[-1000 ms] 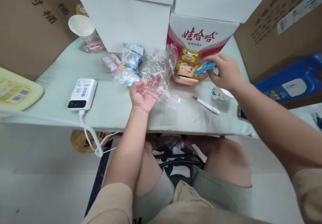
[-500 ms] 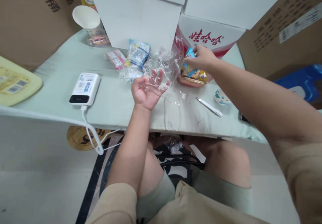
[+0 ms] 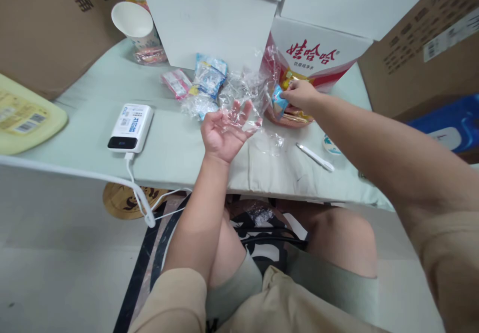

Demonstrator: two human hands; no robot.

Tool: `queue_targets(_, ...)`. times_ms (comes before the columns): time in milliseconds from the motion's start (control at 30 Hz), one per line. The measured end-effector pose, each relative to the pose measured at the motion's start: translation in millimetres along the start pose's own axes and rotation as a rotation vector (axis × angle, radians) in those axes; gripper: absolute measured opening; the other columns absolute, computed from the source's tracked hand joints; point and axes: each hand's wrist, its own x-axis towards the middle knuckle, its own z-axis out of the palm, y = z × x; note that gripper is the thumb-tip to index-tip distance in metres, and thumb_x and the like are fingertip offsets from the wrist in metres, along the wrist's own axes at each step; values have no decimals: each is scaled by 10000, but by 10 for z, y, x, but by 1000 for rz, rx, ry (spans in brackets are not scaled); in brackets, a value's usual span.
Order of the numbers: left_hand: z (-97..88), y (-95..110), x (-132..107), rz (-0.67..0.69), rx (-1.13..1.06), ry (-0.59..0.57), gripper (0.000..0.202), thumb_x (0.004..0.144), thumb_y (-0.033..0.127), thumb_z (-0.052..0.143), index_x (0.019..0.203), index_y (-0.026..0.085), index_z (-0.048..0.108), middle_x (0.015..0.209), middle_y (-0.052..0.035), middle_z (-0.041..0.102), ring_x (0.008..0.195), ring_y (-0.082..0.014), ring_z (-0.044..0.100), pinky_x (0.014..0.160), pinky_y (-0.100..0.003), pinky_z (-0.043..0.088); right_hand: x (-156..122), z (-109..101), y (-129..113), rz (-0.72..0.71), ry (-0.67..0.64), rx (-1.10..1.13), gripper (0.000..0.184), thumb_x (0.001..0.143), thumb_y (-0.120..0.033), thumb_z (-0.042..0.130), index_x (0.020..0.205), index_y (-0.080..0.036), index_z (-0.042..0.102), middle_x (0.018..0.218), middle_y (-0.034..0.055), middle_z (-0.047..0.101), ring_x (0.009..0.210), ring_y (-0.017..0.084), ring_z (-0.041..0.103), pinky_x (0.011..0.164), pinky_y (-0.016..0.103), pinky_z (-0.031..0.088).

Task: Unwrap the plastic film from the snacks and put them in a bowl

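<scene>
My right hand (image 3: 302, 95) pinches a small blue snack packet (image 3: 279, 102) above a shallow reddish basket (image 3: 290, 122). Yellow-and-brown wrapped snacks (image 3: 295, 81) show in the basket around the fingers, partly hidden by the hand. Palm up, my left hand (image 3: 226, 136) has its fingers spread under or inside a crumpled clear plastic bag (image 3: 245, 91); which of the two I cannot tell. Just beyond that hand lie blue snack packets (image 3: 210, 75) and a pink packet (image 3: 176, 83), some under clear film.
A white power bank (image 3: 130, 127) with a cable lies at left. A paper cup (image 3: 135, 24) stands behind it. White boxes (image 3: 213, 19) line the back. A white pen-like tool (image 3: 315, 157) and a round patterned lid (image 3: 331, 145) lie at right, near my forearm.
My right hand has shifted slightly, and the blue packet now hangs lower and more tilted over the basket. More yellow wrappers show behind the hand. My left hand stays spread at the bag.
</scene>
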Motion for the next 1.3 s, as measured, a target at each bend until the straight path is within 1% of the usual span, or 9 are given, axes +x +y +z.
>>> queue_targets(100,-15,-2,-30,23,95,-33,328,840,492,579,686,202,570,1099,-50,734,1358,-354,559,968,-545,575,-136,-150,-166,100,-61,-86,219,874,-326,677,729,-169,627,666,24,568,763,213,639,751,452,588)
queue_targets(233,-25,-3,-88,-12,303,-46,410,819,654,555,864,254,630,1232,-63,680,1364,-395,532,852,-520,612,-678,-376,-336,-180,-146,172,443,925,-618,562,1046,-215,701,959,47,698,1003,238,677,892,437,567)
queue_targets(333,-10,-26,-109,-63,396,-90,469,812,710,533,967,279,633,1292,-68,643,1304,-407,570,758,-490,620,-1223,-428,-280,-264,-430,419,729,859,-861,398,1302,-323,612,1276,53,679,1196,263,645,968,477,547)
queue_targets(433,27,-68,-126,-70,390,-100,519,812,741,485,980,270,624,1305,-75,633,1264,-403,596,697,-449,612,-1603,-334,-101,-321,-470,551,913,740,-979,351,1356,-343,577,1373,66,645,1337,293,564,1068,516,491)
queue_targets(567,76,-94,-149,-75,394,-82,472,821,696,488,964,263,608,1263,-76,649,1271,-381,594,687,-412,598,-1778,-92,132,-295,-310,705,727,695,-844,669,1200,-322,636,1320,48,683,1337,266,573,1118,487,467)
queue_targets(700,52,-6,-119,-234,447,-137,365,770,578,606,862,227,559,1223,-62,679,1179,-343,659,707,-394,598,-1834,-42,273,-51,-23,803,439,793,-677,711,822,-248,617,760,-21,711,729,146,701,734,317,597)
queue_targets(867,-22,84,-36,-458,755,-106,319,608,231,777,845,195,567,936,-31,727,626,-127,679,433,-167,414,-1909,-287,535,175,224,838,408,749,-592,760,820,-232,583,489,-89,542,352,74,455,329,186,283)
queue_targets(1133,86,-116,34,-254,909,241,183,815,330,709,826,176,609,664,15,650,472,-53,570,390,-138,334,-2034,-327,1055,273,81,998,593,656,-501,852,1136,-314,558,967,-6,760,942,183,733,710,283,594)
queue_targets(1300,40,-227,51,-98,1056,289,219,821,368,721,869,189,604,547,56,581,393,-52,479,374,-152,297,-2041,-336,1191,198,35,778,745,758,-433,788,1387,-310,408,789,-38,708,619,155,657,622,322,567)
